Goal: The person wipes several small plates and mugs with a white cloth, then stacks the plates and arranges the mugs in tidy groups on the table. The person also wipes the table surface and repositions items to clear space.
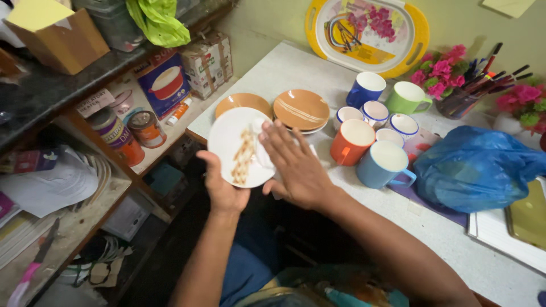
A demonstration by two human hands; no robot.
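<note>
The left hand (220,187) grips the near rim of a round, glossy white plate (233,139) streaked brown; the right hand (296,167) presses flat, fingers spread, on its face.

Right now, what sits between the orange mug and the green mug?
In the head view, small white cups with blue rims sit between the orange mug and the green mug.

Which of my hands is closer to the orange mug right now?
Right. Your right hand lies flat on the white plate, just left of the orange mug on the table. Your left hand grips the plate's lower edge, farther from the mug.
</note>
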